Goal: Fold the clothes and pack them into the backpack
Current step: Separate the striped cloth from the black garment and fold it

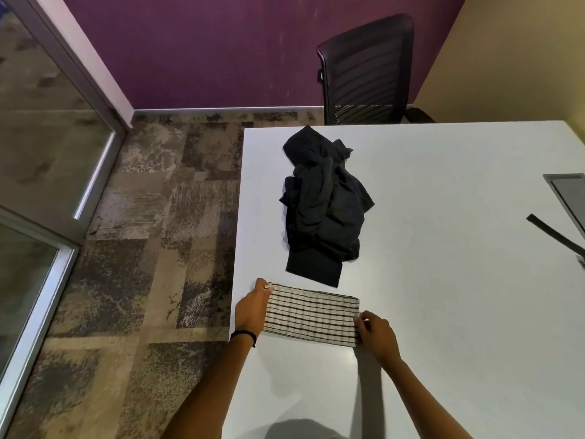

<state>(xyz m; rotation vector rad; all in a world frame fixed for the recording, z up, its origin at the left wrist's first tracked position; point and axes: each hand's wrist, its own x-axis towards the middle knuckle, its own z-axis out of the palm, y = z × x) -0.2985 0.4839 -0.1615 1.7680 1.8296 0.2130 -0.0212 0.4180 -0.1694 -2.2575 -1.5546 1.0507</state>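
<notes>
You had the checked cloth [311, 315] lying flat on the bench [443, 280]. It was folded into a long strip, right between your two hands. Your left hand [251, 312] was at one short end, and its fingers [264, 288] pinched the far corner there. Your right hand [378, 334] was at the other short end. Its fingers [362, 321] were curled in and pinched that edge near the middle. So the cloth was stretched from one set of fingers to the other.

I think you were about to fold the strip again, end to end. To do that well, you needed to lift one end just a little and bring it over to the other fingers. You needed to line up the corners before letting go. The fingers on the other end needed to hold their end flat so the cloth did not slide. Your left fingers were very near the side edge of the bench, so a pull that way could have dragged the cloth off. A soft press along the new fold would have made it lie neat.

The black clothes [323, 210] lay in a messy heap just past your fingertips, very close to the far side of the cloth. They were not folded yet. I could not see the backpack anywhere.
</notes>
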